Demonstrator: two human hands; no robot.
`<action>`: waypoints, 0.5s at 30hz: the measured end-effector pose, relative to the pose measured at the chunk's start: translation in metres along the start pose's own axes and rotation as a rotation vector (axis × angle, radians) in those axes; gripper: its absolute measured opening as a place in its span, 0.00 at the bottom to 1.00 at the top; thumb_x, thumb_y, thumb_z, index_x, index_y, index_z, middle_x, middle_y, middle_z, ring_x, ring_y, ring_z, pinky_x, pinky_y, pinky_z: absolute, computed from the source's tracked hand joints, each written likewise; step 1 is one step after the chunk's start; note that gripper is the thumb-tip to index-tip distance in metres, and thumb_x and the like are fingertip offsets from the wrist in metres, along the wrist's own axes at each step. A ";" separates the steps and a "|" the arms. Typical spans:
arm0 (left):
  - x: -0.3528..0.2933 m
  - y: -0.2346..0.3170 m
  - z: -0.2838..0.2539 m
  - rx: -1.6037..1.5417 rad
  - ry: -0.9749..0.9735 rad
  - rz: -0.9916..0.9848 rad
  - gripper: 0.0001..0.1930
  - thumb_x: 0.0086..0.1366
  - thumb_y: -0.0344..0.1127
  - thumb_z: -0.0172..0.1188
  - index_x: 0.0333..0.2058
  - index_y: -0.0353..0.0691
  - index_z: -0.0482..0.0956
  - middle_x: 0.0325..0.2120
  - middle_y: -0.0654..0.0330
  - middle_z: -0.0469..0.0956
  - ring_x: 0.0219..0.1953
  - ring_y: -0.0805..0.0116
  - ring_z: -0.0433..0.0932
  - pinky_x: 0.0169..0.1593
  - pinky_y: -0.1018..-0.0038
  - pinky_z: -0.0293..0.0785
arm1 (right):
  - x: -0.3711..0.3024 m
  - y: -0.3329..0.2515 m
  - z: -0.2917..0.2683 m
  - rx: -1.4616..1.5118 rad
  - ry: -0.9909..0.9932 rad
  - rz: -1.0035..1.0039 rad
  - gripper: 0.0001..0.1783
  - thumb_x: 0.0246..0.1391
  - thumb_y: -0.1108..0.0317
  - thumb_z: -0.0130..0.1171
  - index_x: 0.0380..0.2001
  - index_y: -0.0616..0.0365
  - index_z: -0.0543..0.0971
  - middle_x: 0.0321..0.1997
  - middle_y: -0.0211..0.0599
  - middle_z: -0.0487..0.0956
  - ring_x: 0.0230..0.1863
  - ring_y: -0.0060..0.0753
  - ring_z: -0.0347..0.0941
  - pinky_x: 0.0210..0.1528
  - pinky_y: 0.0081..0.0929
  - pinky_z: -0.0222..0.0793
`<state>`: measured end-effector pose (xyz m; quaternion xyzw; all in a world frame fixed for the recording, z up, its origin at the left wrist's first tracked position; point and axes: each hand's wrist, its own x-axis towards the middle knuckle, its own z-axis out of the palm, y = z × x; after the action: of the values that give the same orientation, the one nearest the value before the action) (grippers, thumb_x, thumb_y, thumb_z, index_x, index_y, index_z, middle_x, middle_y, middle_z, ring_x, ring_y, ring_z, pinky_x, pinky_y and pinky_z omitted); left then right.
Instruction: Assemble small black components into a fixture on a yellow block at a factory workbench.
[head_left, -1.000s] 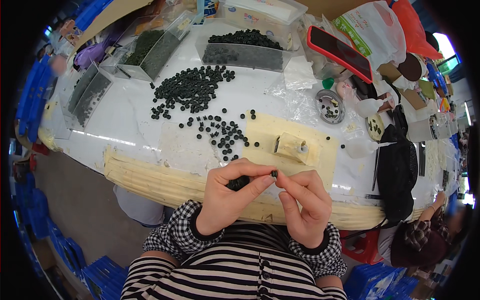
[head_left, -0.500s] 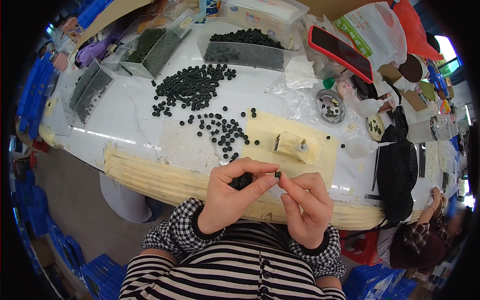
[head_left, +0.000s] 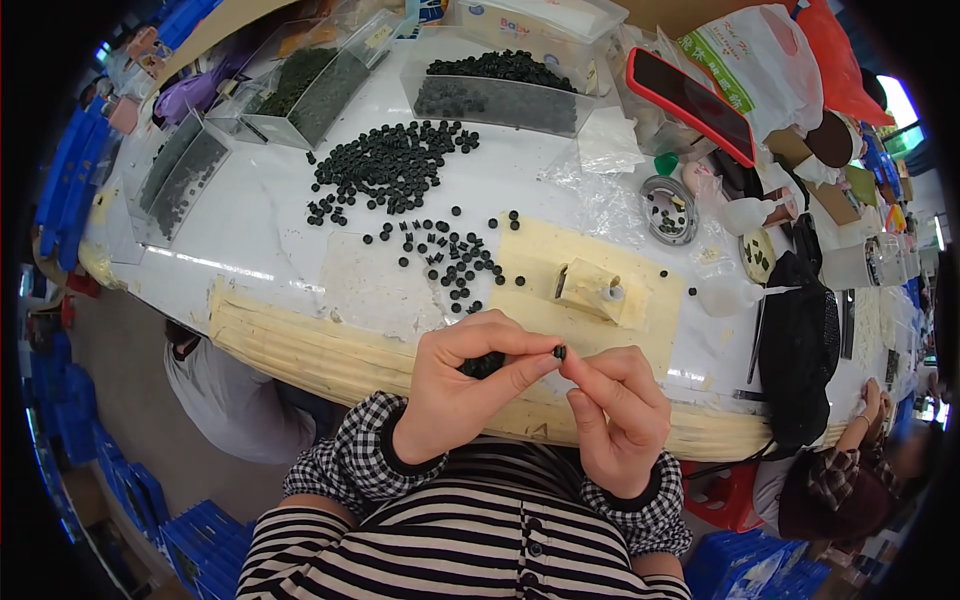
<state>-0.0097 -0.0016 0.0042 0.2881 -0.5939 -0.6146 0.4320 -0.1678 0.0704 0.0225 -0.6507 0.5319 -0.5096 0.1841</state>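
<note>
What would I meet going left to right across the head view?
Leftmost clear plastic bin, left hand, small black grooved part, right hand, translucent squeeze bottle, black fabric bag.

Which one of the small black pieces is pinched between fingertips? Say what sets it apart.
The single piece between thumb and forefinger of the left hand, unlike the pile lying loose on the table.

A white bag (head_left: pixel 775 75) and clear box (head_left: pixel 545 24) bear printed lettering (head_left: pixel 715 75).
</note>
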 end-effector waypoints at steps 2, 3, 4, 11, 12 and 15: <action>0.000 0.001 -0.002 0.017 -0.015 0.001 0.09 0.56 0.22 0.64 0.37 0.35 0.83 0.24 0.63 0.76 0.27 0.79 0.71 0.32 0.83 0.65 | 0.000 0.000 -0.001 0.007 -0.014 0.005 0.20 0.42 0.82 0.63 0.44 0.62 0.81 0.31 0.35 0.76 0.30 0.32 0.70 0.32 0.22 0.66; 0.001 0.002 -0.003 0.020 -0.023 0.001 0.09 0.56 0.22 0.64 0.37 0.35 0.83 0.24 0.63 0.76 0.27 0.80 0.71 0.32 0.83 0.65 | 0.000 0.000 -0.001 0.015 -0.017 0.016 0.20 0.43 0.82 0.63 0.44 0.61 0.81 0.31 0.36 0.76 0.30 0.31 0.70 0.32 0.22 0.66; 0.001 0.003 -0.004 0.023 -0.032 0.002 0.09 0.56 0.22 0.64 0.37 0.35 0.83 0.24 0.63 0.76 0.27 0.80 0.71 0.32 0.83 0.65 | -0.001 -0.001 -0.001 0.022 -0.019 0.025 0.20 0.43 0.82 0.63 0.44 0.61 0.81 0.31 0.36 0.76 0.30 0.31 0.70 0.32 0.22 0.66; 0.001 0.002 -0.006 0.013 -0.045 -0.028 0.09 0.56 0.22 0.64 0.37 0.36 0.83 0.25 0.63 0.76 0.27 0.80 0.71 0.32 0.83 0.66 | -0.001 -0.001 -0.001 0.020 -0.032 0.044 0.21 0.43 0.82 0.63 0.45 0.61 0.81 0.31 0.36 0.76 0.30 0.30 0.70 0.31 0.21 0.66; 0.001 0.002 -0.006 0.013 -0.045 -0.030 0.09 0.56 0.23 0.64 0.37 0.36 0.83 0.25 0.63 0.76 0.27 0.80 0.71 0.32 0.83 0.66 | -0.002 -0.001 -0.001 0.021 -0.035 0.045 0.21 0.43 0.82 0.63 0.45 0.61 0.81 0.31 0.36 0.76 0.30 0.30 0.70 0.31 0.21 0.66; 0.001 0.002 -0.006 0.014 -0.048 -0.031 0.08 0.56 0.23 0.64 0.37 0.36 0.83 0.25 0.63 0.76 0.27 0.80 0.71 0.32 0.83 0.66 | -0.003 -0.001 -0.001 0.021 -0.038 0.051 0.21 0.43 0.82 0.63 0.45 0.61 0.81 0.31 0.36 0.76 0.30 0.31 0.70 0.31 0.21 0.66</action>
<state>-0.0049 -0.0053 0.0055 0.2855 -0.6040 -0.6236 0.4060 -0.1676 0.0735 0.0227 -0.6445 0.5392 -0.4980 0.2141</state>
